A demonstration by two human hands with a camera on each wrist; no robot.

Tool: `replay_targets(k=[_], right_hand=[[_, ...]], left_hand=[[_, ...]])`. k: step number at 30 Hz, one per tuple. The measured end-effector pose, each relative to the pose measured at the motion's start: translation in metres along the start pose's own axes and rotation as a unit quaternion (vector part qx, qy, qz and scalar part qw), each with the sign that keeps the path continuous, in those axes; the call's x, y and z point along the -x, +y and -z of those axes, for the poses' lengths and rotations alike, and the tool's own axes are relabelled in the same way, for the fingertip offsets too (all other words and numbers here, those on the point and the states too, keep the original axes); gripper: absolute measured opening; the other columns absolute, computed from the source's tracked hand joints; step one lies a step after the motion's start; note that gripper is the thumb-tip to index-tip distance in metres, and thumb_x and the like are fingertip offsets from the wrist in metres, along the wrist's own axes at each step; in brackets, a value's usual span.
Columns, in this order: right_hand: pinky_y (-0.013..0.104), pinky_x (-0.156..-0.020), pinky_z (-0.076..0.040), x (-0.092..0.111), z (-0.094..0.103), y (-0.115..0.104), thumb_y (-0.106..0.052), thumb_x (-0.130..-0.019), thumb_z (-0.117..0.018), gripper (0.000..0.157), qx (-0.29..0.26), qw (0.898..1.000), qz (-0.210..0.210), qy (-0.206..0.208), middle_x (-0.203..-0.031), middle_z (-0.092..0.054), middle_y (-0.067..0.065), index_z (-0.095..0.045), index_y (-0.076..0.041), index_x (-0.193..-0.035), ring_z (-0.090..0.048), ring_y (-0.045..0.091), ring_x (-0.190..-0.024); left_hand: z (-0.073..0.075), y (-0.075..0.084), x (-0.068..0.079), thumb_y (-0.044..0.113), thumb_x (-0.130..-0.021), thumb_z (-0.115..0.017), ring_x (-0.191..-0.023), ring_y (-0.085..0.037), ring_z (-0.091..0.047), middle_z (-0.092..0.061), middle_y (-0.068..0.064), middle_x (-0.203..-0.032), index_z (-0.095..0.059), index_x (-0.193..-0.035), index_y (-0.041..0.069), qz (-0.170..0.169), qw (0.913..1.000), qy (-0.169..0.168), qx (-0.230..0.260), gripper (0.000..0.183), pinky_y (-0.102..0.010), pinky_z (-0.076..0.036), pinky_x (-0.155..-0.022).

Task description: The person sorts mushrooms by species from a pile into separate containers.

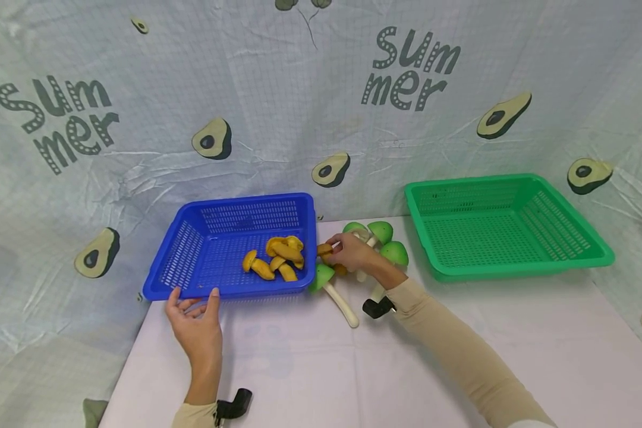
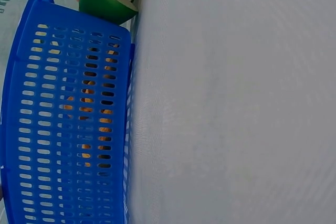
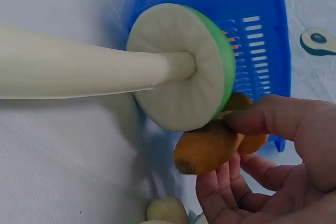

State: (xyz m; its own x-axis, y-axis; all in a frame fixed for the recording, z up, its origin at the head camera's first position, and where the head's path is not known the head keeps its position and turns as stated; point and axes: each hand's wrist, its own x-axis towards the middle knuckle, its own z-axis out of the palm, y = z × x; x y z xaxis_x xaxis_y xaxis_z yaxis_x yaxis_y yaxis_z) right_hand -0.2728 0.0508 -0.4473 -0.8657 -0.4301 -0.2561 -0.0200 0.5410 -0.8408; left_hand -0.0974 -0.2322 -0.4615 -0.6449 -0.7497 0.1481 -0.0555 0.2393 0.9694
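From where I stand, the right hand point(image 1: 352, 252) has thumb and fingertips together on an orange-brown mushroom point(image 3: 203, 151), pinching it from opposite sides while its blunt, dark-tipped end pokes free. It sits just off the blue basket's right end. I'd judge it light and fairly firm, like a moulded imitation, rounded enough to roll out of a careless pinch but hardly fragile; the thick middle looks the best place to hold, with little squeeze needed. A second orange lump shows just beneath; whether it is separate I cannot tell. At about seven o'clock from that hand, a green-capped mushroom point(image 1: 338, 299) lies against the basket, its pale stalk pointing toward six. More green-capped mushrooms point(image 1: 381, 232) cluster from one to three o'clock, partly hidden by the hand. At nine o'clock is the blue basket point(image 1: 219, 260) itself, with several orange mushrooms point(image 1: 288, 252) toward its right end. The left hand point(image 1: 200, 333), around eight o'clock, touches the near rim, thumb and forefinger spread apart. Farther out at three o'clock stands the green basket point(image 1: 471, 238), on the same pale tabletop point(image 1: 278, 368).
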Motion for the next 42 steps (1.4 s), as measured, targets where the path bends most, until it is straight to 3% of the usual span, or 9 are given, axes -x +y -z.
replay_targets(k=[8, 12, 18, 22, 34, 38, 42], right_hand=[[0.027, -0.075, -0.054, 0.007, 0.009, 0.0, -0.012, -0.09, -0.071, 0.048, -0.052, 0.998, 0.012, 0.027, -0.105, -0.063, 0.009, -0.06, -0.003, -0.136, -0.06, 0.018, -0.089], [0.026, -0.078, -0.054, 0.013, 0.013, 0.0, -0.011, -0.092, -0.07, 0.05, -0.108, 0.993, 0.009, 0.039, -0.111, -0.062, 0.011, -0.056, -0.002, -0.14, -0.06, 0.019, -0.095], [0.024, -0.082, -0.052, 0.022, 0.018, -0.004, -0.001, -0.094, -0.061, 0.053, -0.23, 0.973, 0.024, 0.028, -0.123, -0.056, 0.018, -0.045, 0.006, -0.144, -0.058, 0.021, -0.103], [0.026, -0.088, -0.054, 0.026, 0.022, -0.006, -0.001, -0.095, -0.059, 0.053, -0.277, 0.96, 0.028, 0.021, -0.132, -0.054, 0.021, -0.043, 0.007, -0.146, -0.059, 0.021, -0.107], [0.034, -0.098, -0.054, 0.031, 0.023, -0.017, -0.006, -0.099, -0.06, 0.059, -0.339, 0.941, 0.025, 0.007, -0.142, -0.053, 0.025, -0.036, 0.003, -0.152, -0.062, 0.022, -0.111], [0.042, -0.104, -0.051, 0.031, 0.02, -0.024, -0.006, -0.099, -0.06, 0.059, -0.349, 0.937, 0.034, -0.007, -0.141, -0.054, 0.024, -0.037, 0.001, -0.153, -0.063, 0.022, -0.11], [0.042, -0.1, -0.053, 0.027, 0.015, -0.031, -0.006, -0.099, -0.062, 0.056, -0.366, 0.93, 0.038, -0.019, -0.136, -0.057, 0.02, -0.041, -0.001, -0.151, -0.064, 0.023, -0.108]], left_hand=[[0.0, 0.002, 0.0, 0.028, -0.095, -0.073, -0.089, -0.009, -0.05, -0.047, 0.0, -0.114, -0.029, -0.157, 0.013, -0.001, 1.0, 0.001, 0.006, 0.078, -0.009, -0.044, -0.068], [0.0, 0.001, 0.0, 0.028, -0.094, -0.073, -0.089, -0.009, -0.05, -0.047, -0.001, -0.114, -0.029, -0.157, 0.013, 0.001, 1.0, 0.001, 0.006, 0.078, -0.009, -0.044, -0.067], [0.0, 0.001, -0.001, 0.027, -0.094, -0.074, -0.089, -0.009, -0.05, -0.047, -0.001, -0.115, -0.029, -0.157, 0.014, 0.002, 0.9999, 0.0, 0.011, 0.078, -0.009, -0.045, -0.067], [0.0, 0.001, -0.001, 0.027, -0.094, -0.074, -0.089, -0.008, -0.05, -0.047, -0.005, -0.117, -0.028, -0.157, 0.014, 0.003, 0.9999, -0.001, 0.011, 0.078, -0.009, -0.044, -0.067], [0.0, 0.002, 0.001, 0.028, -0.095, -0.073, -0.088, -0.007, -0.05, -0.048, -0.008, -0.119, -0.028, -0.157, 0.013, 0.003, 1.0, -0.001, 0.005, 0.078, -0.009, -0.044, -0.067], [-0.001, 0.001, 0.0, 0.027, -0.095, -0.073, -0.088, -0.007, -0.05, -0.048, -0.008, -0.118, -0.028, -0.157, 0.012, 0.002, 1.0, 0.0, 0.007, 0.078, -0.009, -0.044, -0.067], [-0.001, 0.0, 0.0, 0.027, -0.095, -0.073, -0.087, -0.007, -0.05, -0.048, -0.005, -0.117, -0.028, -0.157, 0.013, 0.001, 1.0, 0.0, 0.009, 0.078, -0.009, -0.044, -0.067]])
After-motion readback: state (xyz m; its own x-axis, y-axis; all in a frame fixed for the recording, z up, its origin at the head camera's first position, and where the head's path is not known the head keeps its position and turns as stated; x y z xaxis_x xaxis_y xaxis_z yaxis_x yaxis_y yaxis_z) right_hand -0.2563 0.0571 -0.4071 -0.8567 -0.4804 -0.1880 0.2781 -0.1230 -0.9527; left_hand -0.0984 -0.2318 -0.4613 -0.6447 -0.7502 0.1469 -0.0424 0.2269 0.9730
